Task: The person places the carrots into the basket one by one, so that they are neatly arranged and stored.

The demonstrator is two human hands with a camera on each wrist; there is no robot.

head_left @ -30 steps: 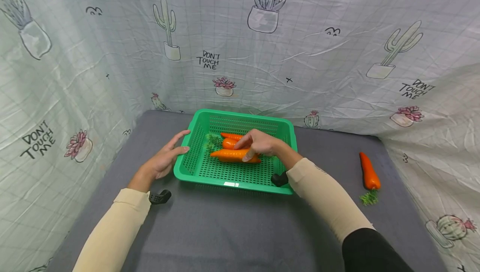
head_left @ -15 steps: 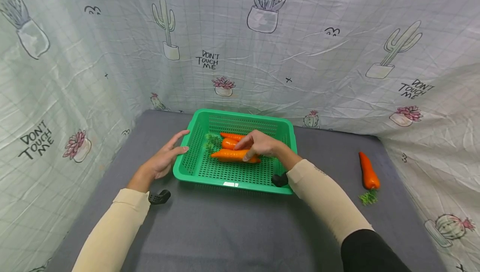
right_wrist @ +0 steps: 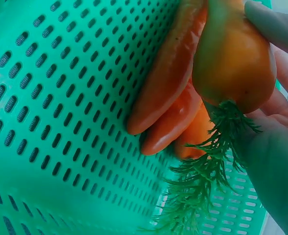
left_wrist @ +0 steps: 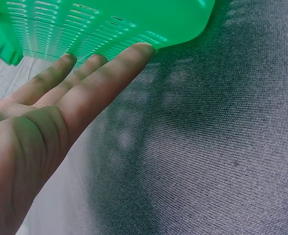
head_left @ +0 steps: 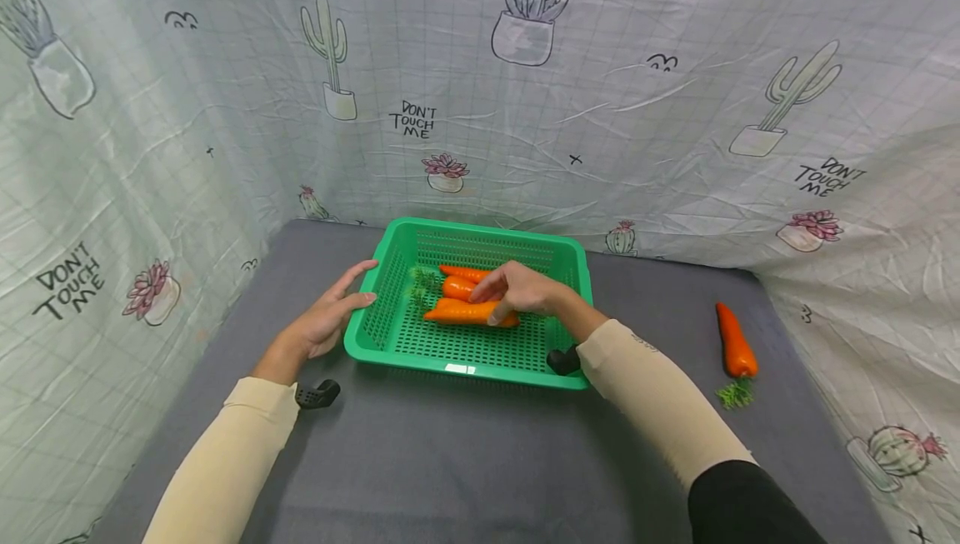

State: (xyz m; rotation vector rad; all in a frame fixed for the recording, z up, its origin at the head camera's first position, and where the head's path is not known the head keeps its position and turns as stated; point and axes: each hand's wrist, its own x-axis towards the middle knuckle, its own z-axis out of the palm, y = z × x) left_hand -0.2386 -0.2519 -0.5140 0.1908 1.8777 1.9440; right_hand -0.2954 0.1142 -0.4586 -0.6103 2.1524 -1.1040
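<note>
A green slotted basket (head_left: pixel 390 340) sits on the grey table (head_left: pixel 465 452). Inside lie orange carrots (head_left: pixel 457 287) with green tops. My right hand (head_left: pixel 517 287) reaches into the basket and grips the nearest carrot (head_left: pixel 461 314), which rests low against the others. In the right wrist view the held carrot (right_wrist: pixel 234 58) shows between my fingers (right_wrist: pixel 273 24), its leafy top (right_wrist: pixel 202 181) hanging down over the basket floor (right_wrist: pixel 60 98). My left hand (head_left: pixel 326 319) lies flat with straight fingers (left_wrist: pixel 109 78) against the basket's left wall (left_wrist: pixel 109 24).
One more carrot (head_left: pixel 735 342) lies on the table at the right, its green top toward me. A printed cactus cloth (head_left: pixel 525 94) walls in the table at the back and on both sides.
My right hand has shifted the held carrot slightly back, closer against the other carrots. The left hand has stayed on the basket's side.
</note>
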